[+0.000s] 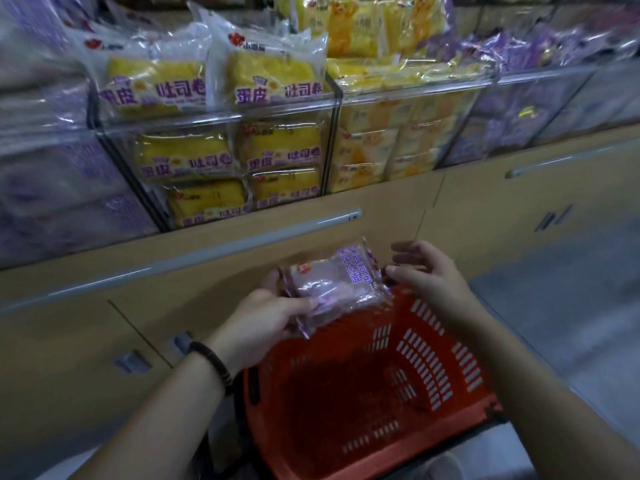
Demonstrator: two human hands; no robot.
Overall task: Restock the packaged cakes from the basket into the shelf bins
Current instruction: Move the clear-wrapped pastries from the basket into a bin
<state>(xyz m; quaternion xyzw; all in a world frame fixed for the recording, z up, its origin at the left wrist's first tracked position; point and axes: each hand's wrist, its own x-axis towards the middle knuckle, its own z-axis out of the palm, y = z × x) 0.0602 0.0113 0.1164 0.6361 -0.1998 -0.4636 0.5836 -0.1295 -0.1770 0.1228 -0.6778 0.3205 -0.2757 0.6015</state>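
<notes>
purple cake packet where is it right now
Head view, lower centre: the left hand grips the purple cake packet over the red basket, with the right hand open beside it.

One cam, on person's head. Looks fwd + down, from above. Wide lens: straight lines bend near edges, whole scene sits tilted. Both arms come in from bottom of view. Near middle, bit low: left hand (pixel 263 317) + right hand (pixel 429 275), close to cam. Right under cam, at bottom: red basket (pixel 433 358). Across top, farther off: clear shelf bins (pixel 221 116). In between: tan cabinet (pixel 104 323). At right: grey floor (pixel 554 306). Edges blurry.
</notes>
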